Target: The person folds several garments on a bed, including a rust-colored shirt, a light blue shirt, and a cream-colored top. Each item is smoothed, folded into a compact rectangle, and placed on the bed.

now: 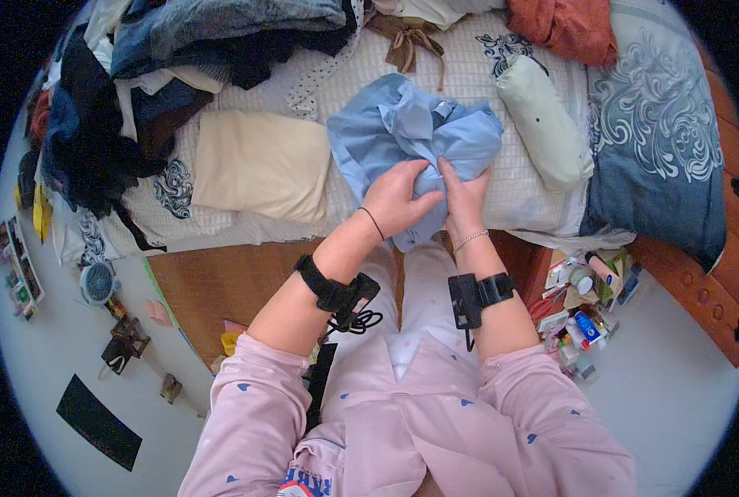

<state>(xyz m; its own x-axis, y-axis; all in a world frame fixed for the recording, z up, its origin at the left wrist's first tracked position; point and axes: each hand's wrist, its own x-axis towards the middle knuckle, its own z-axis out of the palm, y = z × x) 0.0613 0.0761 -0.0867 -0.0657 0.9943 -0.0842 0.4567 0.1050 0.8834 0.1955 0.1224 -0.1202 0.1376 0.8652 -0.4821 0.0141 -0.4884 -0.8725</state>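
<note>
A light blue collared shirt (369, 133) lies bunched near the bed's front edge, its collar and neck label uppermost. My left hand (400, 196) pinches the fabric at the front from the left, thumb pointing right. From the right, my right hand (465, 189) grips the same shirt, thumb on top and fingers behind the cloth. The two hands are close together at the shirt's front. Left of the shirt rests a folded cream cloth (260, 164). To its right lies a rolled pale green bundle (543, 124). A brown garment with ties (409, 43) is just beyond the shirt.
A heap of dark clothes (220, 37) covers the bed's far left. A rust-coloured garment (565, 31) lies at the back right, beside a patterned pillow (661, 136). Bottles and tubes crowd a bedside surface (583, 310) at the right. A small fan (98, 283) stands at the left.
</note>
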